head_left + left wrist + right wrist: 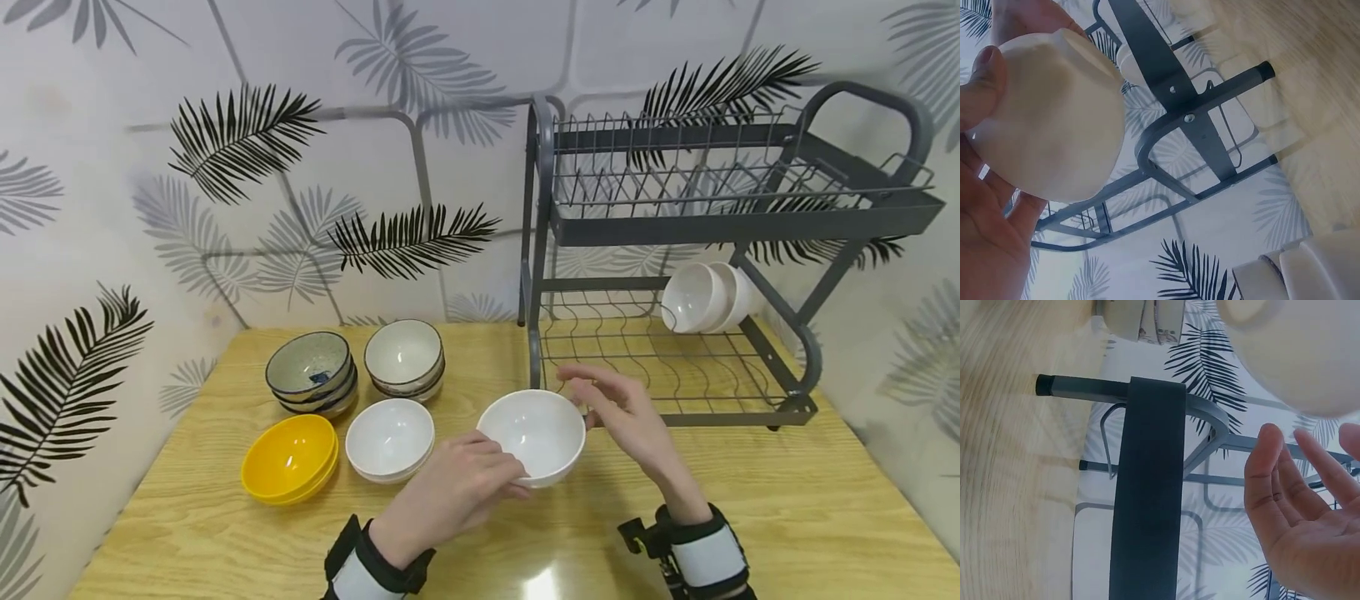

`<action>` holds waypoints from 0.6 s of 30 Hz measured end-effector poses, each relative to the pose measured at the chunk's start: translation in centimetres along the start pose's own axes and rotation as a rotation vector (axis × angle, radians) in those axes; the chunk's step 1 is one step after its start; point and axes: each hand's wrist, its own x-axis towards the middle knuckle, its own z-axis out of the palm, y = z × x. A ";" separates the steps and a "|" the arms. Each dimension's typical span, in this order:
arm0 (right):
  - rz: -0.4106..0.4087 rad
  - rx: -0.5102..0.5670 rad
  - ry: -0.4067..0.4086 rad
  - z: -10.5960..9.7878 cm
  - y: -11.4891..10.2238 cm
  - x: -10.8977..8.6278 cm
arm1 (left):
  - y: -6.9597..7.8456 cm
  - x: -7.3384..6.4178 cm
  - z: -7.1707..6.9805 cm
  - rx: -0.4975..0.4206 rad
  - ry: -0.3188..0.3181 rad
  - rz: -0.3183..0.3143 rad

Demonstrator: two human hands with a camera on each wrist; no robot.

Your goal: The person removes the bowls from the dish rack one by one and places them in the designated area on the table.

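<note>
A white bowl (531,433) is held above the table, tilted so its inside faces up and toward me. My left hand (468,477) grips it at the lower left rim; in the left wrist view the thumb (985,81) lies against its outer wall. Close to the bowl's right rim is my right hand (618,410), its fingers loosely bent. The right wrist view shows a gap between these fingers (1264,456) and the bowl (1310,356). To the left stands a stack of white bowls (390,437).
A dark two-tier dish rack (675,419) stands at right, with two white bowls (693,298) leaning on its lower tier. Left on the wooden table (195,533) are yellow bowls (288,458), blue-rimmed patterned bowls (307,367) and brown-rimmed bowls (403,354), each kind stacked.
</note>
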 end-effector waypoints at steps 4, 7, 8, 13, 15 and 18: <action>-0.030 0.053 0.034 -0.4 -0.2 -0.1 | -0.5 -0.4 -0.7 0.023 0.011 -0.060; -0.049 0.062 0.066 -0.8 -0.2 -0.2 | -1.2 -0.9 -1.4 0.055 0.021 -0.109; -0.057 0.064 0.071 -1.0 -0.1 -0.3 | -1.5 -1.1 -1.6 0.067 0.018 -0.126; -0.082 0.081 0.076 -1.5 0.1 -0.3 | -2.7 -2.2 -2.8 0.126 -0.042 -0.241; -0.078 0.076 0.079 -1.6 0.1 -0.3 | -3.1 -2.6 -3.3 0.152 -0.068 -0.288; -0.070 0.067 0.089 -1.8 0.2 -0.3 | -3.6 -3.3 -4.2 0.187 -0.105 -0.357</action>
